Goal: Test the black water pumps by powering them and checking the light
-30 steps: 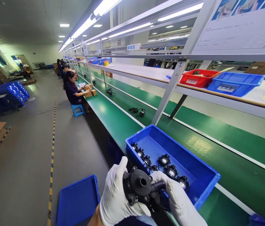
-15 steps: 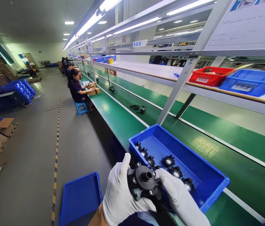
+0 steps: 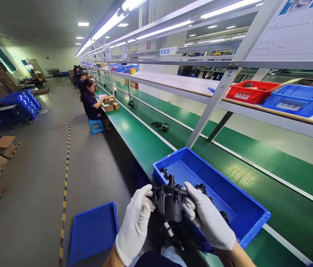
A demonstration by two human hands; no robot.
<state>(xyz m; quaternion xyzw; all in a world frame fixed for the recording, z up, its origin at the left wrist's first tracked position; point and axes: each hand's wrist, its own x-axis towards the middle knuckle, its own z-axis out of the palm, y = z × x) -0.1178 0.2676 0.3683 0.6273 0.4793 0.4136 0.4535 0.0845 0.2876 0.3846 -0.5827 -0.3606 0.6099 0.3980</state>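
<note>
gripping black pump [image 3: 169,200] between gloved fingers [image 3: 148,198] (both hands).

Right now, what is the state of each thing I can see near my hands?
Black pump part: held up between both hands.
Left hand: gloved, gripping the part.
Right hand: gloved, gripping the part.
Blue bin: open, holding small black parts.
Floor tray: open.

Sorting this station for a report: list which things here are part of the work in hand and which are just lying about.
In hand:
- black plastic pump body, held between left hand and right hand
- blue plastic tray holding more black pumps

Lying about:
- empty-looking blue bin on the floor
- red bin on shelf
- black corded parts on green belt
</note>
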